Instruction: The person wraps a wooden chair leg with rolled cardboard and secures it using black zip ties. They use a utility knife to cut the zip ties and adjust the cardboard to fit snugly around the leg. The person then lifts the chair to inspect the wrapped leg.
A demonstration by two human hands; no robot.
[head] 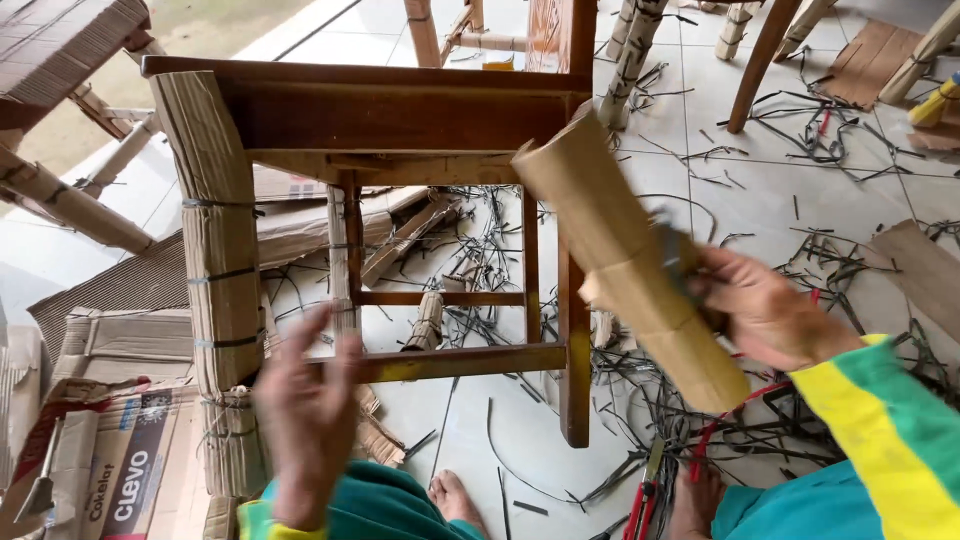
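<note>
The right hand (762, 312) grips a rolled corrugated-cardboard sleeve (628, 268) near its lower end, fingers closed round it, thumb side towards the camera; the sleeve slants from about ten o'clock at the chair's seat rail down to four o'clock, its upper end touching or just in front of the wooden chair (400, 118); something dark sits between the palm and the cardboard, perhaps a small tool, though the blur leaves it unclear. The left hand (308, 412) hovers at seven o'clock, fingers spread open and holding nothing, just in front of the chair's lower stretcher (455, 362) and beside the wrapped leg (220, 270); that leg is clad in ribbed cardboard bound with dark straps; the front leg (574, 340) at the centre stands bare and brown.

The chair stands on a white tiled floor (690, 190); cut black strapping scraps (800, 130) lie strewn from one o'clock round to five o'clock; red-handled cutters (645, 500) lie on the floor at six o'clock, near the person's bare feet (460, 500); flattened printed cartons (110, 460) are piled at eight o'clock; more cardboard-wrapped chair legs (632, 55) stand at twelve o'clock; both sleeves are teal with yellow cuffs.
</note>
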